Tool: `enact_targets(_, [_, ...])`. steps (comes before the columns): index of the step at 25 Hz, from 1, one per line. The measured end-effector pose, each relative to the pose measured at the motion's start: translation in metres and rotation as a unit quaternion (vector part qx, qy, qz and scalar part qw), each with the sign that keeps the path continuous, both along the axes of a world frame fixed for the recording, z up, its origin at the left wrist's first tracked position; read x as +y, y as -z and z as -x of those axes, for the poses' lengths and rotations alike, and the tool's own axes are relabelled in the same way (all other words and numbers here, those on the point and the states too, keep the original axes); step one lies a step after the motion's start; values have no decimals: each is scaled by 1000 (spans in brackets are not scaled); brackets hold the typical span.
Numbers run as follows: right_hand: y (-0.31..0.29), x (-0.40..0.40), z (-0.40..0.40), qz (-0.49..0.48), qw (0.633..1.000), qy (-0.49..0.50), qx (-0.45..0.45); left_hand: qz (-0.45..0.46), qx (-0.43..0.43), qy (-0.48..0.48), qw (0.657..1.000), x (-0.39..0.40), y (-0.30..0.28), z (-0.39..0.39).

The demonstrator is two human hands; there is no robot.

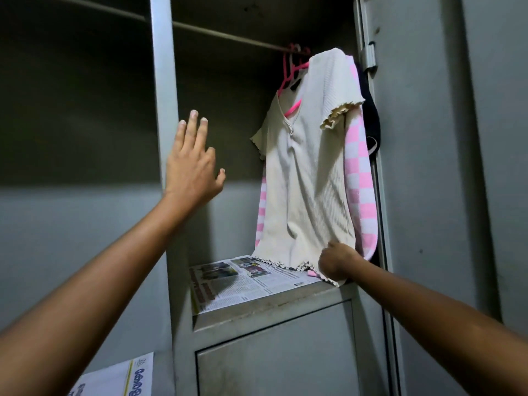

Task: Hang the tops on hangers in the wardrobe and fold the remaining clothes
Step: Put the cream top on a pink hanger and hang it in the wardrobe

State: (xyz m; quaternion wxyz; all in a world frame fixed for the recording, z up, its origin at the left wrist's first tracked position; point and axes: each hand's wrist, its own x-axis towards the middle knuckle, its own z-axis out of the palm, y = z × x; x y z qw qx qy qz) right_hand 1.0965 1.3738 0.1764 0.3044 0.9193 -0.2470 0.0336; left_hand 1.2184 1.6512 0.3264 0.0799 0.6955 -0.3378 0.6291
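A cream ribbed top (303,178) hangs on a pink hanger (290,72) from the wardrobe rail (223,34), at the right end. Behind it hang a pink-and-white checked top (361,192) and a dark garment (371,115). My right hand (335,262) grips the cream top's lower right hem, close to the shelf. My left hand (191,161) is raised in the air with its fingers straight, in front of the wardrobe's middle post (164,90), holding nothing and apart from the clothes.
A newspaper (240,281) lines the grey shelf (274,302) under the hanging tops. Below the shelf is a closed grey panel (274,361). The open wardrobe door (428,167) stands at the right. Another newspaper (120,378) lies at the lower left.
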Motion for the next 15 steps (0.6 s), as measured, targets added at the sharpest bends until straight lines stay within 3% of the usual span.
enact_targets(3, [2, 19, 15, -57, 998, 18, -16, -64, 34, 62, 995, -11, 30, 9])
enact_targets(7, [14, 50, 35, -190, 978, -22, -86, -153, 180, 131, 963, -27, 78, 27])
enact_targets(9, [21, 70, 53, -222, 968, -51, -109, -160, 278, 204, 925, -29, 104, 43])
enact_targets(12, [30, 99, 85, -243, 953, -87, -161, -125, 426, 324, 836, -27, 140, 82])
enact_targets(15, [48, 124, 118, -283, 933, -87, -203, -111, 504, 376, 770, -22, 174, 124])
